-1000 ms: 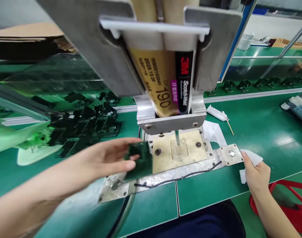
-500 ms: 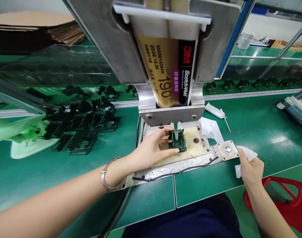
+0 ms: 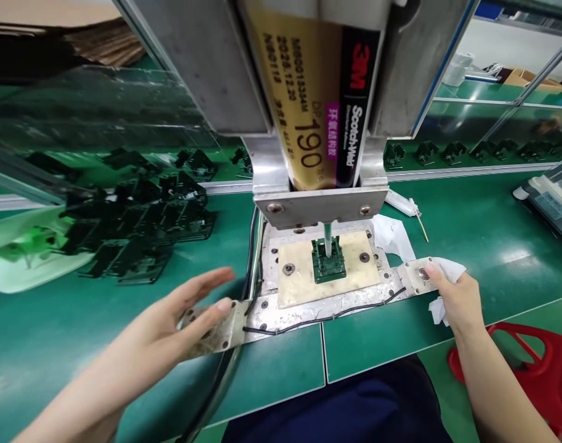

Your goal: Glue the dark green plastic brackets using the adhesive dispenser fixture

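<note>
Left hand (image 3: 188,314), spread and empty, has released the green part (image 3: 328,263), now seated on the plate (image 3: 299,284) under the glue nozzle (image 3: 327,237); right hand (image 3: 452,300), pinching a white cloth (image 3: 450,269), touches a button (image 3: 419,273): loading looks complete

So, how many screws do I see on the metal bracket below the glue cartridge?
2. One screw sits near the left end of the bracket, the other screw near its right end. Its other faces are hidden.

Glue cartridge (image 3: 317,92): "3M Scotch-Weld", "DP 190", "2026.12.20".
</note>
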Action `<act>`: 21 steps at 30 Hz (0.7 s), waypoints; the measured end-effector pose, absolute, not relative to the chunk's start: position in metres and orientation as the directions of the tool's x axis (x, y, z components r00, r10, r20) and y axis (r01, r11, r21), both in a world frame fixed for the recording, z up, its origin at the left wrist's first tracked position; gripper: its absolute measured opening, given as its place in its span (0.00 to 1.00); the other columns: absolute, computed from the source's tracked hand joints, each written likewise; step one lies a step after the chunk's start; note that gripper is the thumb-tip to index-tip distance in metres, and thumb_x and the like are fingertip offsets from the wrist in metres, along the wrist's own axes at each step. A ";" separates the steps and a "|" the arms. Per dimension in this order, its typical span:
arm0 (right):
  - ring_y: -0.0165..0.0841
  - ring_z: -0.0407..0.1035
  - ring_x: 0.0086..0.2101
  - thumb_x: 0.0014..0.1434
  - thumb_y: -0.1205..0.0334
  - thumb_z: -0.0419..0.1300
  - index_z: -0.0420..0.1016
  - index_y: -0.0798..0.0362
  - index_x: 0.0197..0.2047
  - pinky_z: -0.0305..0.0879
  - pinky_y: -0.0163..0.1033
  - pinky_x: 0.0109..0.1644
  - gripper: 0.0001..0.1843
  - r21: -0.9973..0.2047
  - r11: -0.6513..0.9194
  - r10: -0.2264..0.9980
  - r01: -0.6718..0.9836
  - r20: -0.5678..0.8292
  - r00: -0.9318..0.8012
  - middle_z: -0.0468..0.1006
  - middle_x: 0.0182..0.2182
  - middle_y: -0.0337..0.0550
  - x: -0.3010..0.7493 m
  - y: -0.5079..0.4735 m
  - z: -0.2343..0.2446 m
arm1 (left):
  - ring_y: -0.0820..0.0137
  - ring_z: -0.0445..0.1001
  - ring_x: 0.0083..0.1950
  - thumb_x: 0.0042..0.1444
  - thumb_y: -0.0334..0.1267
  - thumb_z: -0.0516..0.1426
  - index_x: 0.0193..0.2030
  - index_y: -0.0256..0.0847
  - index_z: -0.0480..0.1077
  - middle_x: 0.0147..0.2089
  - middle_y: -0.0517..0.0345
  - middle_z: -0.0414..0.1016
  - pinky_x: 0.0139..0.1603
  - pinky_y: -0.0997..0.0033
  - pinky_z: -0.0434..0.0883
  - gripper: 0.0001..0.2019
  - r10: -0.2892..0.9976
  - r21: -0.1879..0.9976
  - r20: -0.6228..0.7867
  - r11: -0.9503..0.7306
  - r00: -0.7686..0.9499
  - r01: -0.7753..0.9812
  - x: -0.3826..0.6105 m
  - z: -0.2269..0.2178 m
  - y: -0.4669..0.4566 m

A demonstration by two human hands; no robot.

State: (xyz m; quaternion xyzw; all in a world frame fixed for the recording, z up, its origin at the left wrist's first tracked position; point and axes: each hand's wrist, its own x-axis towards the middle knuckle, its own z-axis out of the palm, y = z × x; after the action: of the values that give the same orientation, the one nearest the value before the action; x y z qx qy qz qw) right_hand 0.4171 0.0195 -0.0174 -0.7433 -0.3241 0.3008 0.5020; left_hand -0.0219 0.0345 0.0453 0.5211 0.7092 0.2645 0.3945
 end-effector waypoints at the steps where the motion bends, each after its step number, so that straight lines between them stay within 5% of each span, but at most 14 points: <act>1: 0.49 0.81 0.43 0.43 0.38 0.78 0.88 0.54 0.42 0.79 0.44 0.42 0.31 -0.940 -0.295 0.793 0.173 -0.140 0.594 0.87 0.39 0.48 0.416 0.021 -0.016 | 0.49 0.75 0.61 0.45 0.70 0.68 0.61 0.47 0.75 0.63 0.50 0.77 0.45 0.69 0.80 0.42 0.921 0.793 -0.360 0.386 -0.148 0.471 -0.026 0.039 0.028; 5: 0.48 0.81 0.44 0.45 0.40 0.78 0.87 0.54 0.43 0.78 0.44 0.43 0.30 -0.930 -0.291 0.793 0.224 -0.104 0.600 0.87 0.41 0.49 0.417 0.022 -0.022 | 0.68 0.75 0.44 0.44 0.70 0.69 0.58 0.47 0.75 0.57 0.52 0.79 0.36 0.85 0.74 0.40 0.895 0.875 -0.372 0.427 -0.246 0.229 -0.021 0.016 0.014; 12: 0.50 0.81 0.44 0.47 0.37 0.75 0.87 0.55 0.44 0.78 0.46 0.43 0.31 -0.930 -0.272 0.769 0.247 -0.055 0.637 0.87 0.41 0.51 0.419 0.020 -0.033 | 0.72 0.74 0.35 0.22 0.62 0.79 0.45 0.43 0.79 0.44 0.56 0.79 0.30 0.86 0.74 0.42 0.812 0.901 -0.433 0.396 -0.391 -0.175 0.001 0.014 0.015; 16: 0.51 0.81 0.44 0.44 0.37 0.76 0.87 0.55 0.43 0.77 0.47 0.45 0.32 -0.934 -0.269 0.755 0.234 -0.054 0.654 0.87 0.41 0.51 0.416 0.021 -0.031 | 0.75 0.72 0.31 0.19 0.60 0.80 0.41 0.42 0.79 0.41 0.57 0.79 0.26 0.86 0.73 0.40 0.801 0.910 -0.414 0.366 -0.433 -0.194 0.005 0.016 0.015; 21: 0.52 0.81 0.44 0.43 0.37 0.77 0.87 0.56 0.42 0.78 0.47 0.43 0.33 -0.930 -0.272 0.732 0.248 -0.032 0.681 0.87 0.40 0.52 0.413 0.021 -0.029 | 0.75 0.71 0.30 0.28 0.61 0.79 0.44 0.43 0.79 0.40 0.57 0.78 0.26 0.86 0.72 0.38 0.829 0.919 -0.394 0.365 -0.398 -0.149 0.001 0.011 0.011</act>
State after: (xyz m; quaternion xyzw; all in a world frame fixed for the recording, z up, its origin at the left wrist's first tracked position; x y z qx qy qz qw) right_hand 0.4134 0.0209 -0.0293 -0.7616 -0.3216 0.2368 0.5104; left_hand 0.0012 0.0109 0.0108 0.2543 0.6679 0.5029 0.4862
